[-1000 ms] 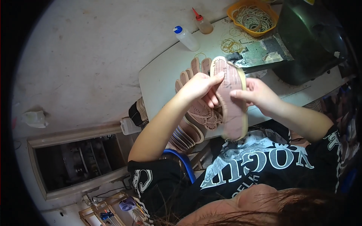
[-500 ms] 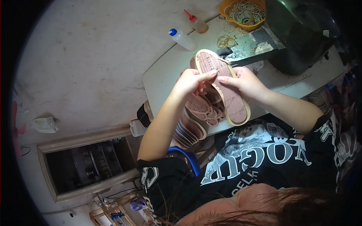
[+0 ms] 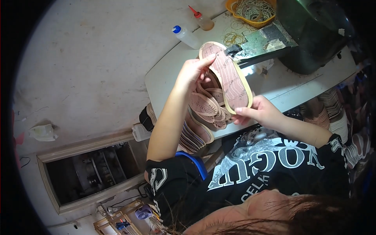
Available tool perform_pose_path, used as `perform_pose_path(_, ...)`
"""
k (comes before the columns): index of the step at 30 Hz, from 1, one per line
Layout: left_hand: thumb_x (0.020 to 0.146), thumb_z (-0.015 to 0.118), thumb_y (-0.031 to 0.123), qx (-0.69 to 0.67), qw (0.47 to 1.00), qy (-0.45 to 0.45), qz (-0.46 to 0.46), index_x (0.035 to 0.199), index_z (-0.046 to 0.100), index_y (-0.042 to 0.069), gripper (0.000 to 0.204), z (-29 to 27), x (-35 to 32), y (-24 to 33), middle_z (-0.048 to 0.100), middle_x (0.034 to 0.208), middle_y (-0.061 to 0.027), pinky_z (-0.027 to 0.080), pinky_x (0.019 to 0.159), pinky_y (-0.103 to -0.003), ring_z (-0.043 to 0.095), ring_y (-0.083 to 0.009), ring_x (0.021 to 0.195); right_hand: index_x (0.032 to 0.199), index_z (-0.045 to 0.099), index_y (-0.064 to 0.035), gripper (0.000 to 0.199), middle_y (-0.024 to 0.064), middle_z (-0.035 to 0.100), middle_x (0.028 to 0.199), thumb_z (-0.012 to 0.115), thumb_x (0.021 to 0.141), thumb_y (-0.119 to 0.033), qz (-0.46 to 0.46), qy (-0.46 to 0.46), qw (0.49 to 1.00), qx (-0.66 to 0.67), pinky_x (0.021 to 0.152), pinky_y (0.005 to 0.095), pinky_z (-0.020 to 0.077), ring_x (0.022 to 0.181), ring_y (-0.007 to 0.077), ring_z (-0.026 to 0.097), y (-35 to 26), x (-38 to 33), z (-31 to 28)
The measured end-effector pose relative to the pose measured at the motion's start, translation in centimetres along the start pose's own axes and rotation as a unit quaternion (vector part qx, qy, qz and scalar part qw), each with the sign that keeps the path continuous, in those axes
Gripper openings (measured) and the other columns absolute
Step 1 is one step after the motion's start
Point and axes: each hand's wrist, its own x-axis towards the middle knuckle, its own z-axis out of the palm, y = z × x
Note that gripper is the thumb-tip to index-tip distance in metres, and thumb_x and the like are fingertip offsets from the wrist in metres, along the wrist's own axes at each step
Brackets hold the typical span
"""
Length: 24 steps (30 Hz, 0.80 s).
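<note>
In both hands I hold a pink insole (image 3: 231, 84) with a cream rim and wavy lines across its face, slanting above the table. My left hand (image 3: 197, 70) grips its far-left edge, thumb on top and fingers curled beneath. The right hand (image 3: 260, 111) pinches the near, rounded end between thumb and fingers. Just past the insole's far right edge is the dark needle end of a green sewing machine (image 3: 270, 43). Under and beside my left hand lies a heap of pink slipper pieces (image 3: 205, 105) with gathered edges, partly covered by the insole.
Stacked soles (image 3: 196, 135) stand at the table's near left edge. On the table (image 3: 160, 74) are a blue-capped bottle (image 3: 186, 37), a red-tipped bottle (image 3: 203, 21) and a yellow basket (image 3: 256, 19) of cord. More stacked soles (image 3: 331, 113) stand at the right.
My right hand has slid from the insole's middle to its near end. The insole has moved up and left toward the machine's needle end, and its visible face now shows wavy lines.
</note>
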Motion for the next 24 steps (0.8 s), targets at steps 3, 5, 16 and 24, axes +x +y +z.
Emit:
perform_pose_path(3, 0.081, 0.075, 0.042, -0.008, 1.000, -0.013, -0.003, 0.059, 0.054, 0.015, 0.041, -0.2, 0.8, 0.6, 0.041, 0.044, 0.0045, 0.045, 0.047, -0.024, 0.035, -0.0058, 0.034, 0.101, 0.066, 0.0055, 0.028, 0.0135, 0.071, 0.092, 0.058, 0.096, -0.021, -0.011, 0.034, 0.995, 0.096, 0.068, 0.0245, 0.0530, 0.078, 0.0140, 0.069, 0.6, 1.3, 0.5)
perform_pose_path(5, 0.079, 0.078, 0.039, -0.025, 1.000, -0.016, 0.005, 0.061, 0.053, 0.011, 0.042, -0.5, 1.4, 0.9, 0.043, 0.045, 0.0045, 0.045, 0.041, -0.022, 0.038, -0.0054, 0.035, 0.103, 0.064, 0.0075, 0.031, 0.0164, 0.070, 0.097, 0.056, 0.096, -0.022, -0.010, 0.043, 0.993, 0.107, 0.070, 0.0262, 0.0543, 0.082, 0.0167, 0.070, 0.1, 1.5, 1.1)
perform_pose_path(16, 0.067, 0.073, 0.068, 0.448, 0.873, 0.121, 0.147, 0.089, 0.065, -0.007, 0.079, -4.3, 4.8, 3.8, 0.064, 0.090, -0.0207, 0.052, 0.072, -0.034, 0.063, -0.0258, 0.085, 0.112, 0.058, 0.0099, 0.033, 0.0217, 0.068, 0.100, 0.051, 0.099, -0.019, -0.066, 0.136, 0.966, 0.208, 0.074, 0.0299, 0.0577, 0.088, 0.0248, 0.071, -2.9, 3.3, 1.4)
perform_pose_path(24, 0.077, 0.079, 0.032, 0.334, 0.844, -0.369, 0.199, 0.096, 0.066, 0.006, 0.035, -2.1, 7.1, 6.2, 0.063, 0.086, -0.0031, 0.048, 0.072, -0.029, 0.059, -0.0124, 0.083, 0.112, 0.057, 0.0097, 0.037, 0.0218, 0.067, 0.102, 0.049, 0.101, -0.025, -0.056, 0.155, 0.968, 0.190, 0.075, 0.0283, 0.0576, 0.091, 0.0245, 0.070, -3.8, 4.8, 1.6)
